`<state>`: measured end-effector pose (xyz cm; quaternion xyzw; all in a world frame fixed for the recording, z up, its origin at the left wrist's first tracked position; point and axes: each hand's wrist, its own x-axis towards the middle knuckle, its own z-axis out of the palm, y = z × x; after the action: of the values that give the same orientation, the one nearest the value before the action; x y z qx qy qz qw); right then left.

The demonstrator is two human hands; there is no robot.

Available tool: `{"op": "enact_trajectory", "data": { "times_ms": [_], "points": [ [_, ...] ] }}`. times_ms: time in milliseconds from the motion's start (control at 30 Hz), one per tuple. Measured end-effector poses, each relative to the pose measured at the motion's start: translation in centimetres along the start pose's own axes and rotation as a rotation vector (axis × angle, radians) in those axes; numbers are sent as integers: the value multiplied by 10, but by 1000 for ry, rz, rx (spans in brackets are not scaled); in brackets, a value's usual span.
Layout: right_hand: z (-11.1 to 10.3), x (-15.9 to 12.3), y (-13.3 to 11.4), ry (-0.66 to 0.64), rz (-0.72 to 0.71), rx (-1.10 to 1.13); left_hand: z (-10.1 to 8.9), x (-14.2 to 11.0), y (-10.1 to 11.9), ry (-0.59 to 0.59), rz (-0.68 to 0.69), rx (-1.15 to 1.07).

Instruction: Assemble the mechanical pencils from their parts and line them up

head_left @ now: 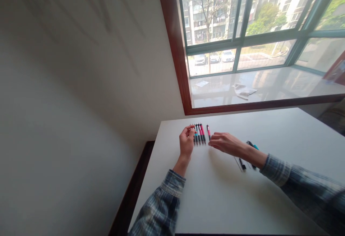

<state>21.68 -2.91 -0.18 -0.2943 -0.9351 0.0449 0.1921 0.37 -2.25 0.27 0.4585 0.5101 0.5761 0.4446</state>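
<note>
A row of slim pens (199, 134), with pink, teal, white and black parts, lies side by side on the white table. My left hand (186, 139) is at the row's left end, fingers loosely curved and thumb a little apart, hiding part of the leftmost pens. Just right of the row lies a separate pink and black pen (208, 130). The fingers of my right hand (223, 142) are closed together at its lower end, which they partly cover. Under my right forearm are more pens, including a black one (242, 164), partly hidden.
The white table (215, 200) meets the wall below a red-brown window frame (185, 101). A crumpled white cloth or paper (243, 91) and a flat white sheet (202, 84) lie on the sill. A teal-ended pen (255, 146) shows beyond my right forearm.
</note>
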Motion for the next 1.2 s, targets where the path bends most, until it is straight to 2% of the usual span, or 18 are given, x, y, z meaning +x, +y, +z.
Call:
{"op": "enact_trajectory", "data": {
  "times_ms": [333,1200],
  "points": [
    [8,-2,6,46,2,61,1,-6,2,-23,16,14],
    [20,1,4,27,63,29,3,-3,0,20,50,57]
  ]
}}
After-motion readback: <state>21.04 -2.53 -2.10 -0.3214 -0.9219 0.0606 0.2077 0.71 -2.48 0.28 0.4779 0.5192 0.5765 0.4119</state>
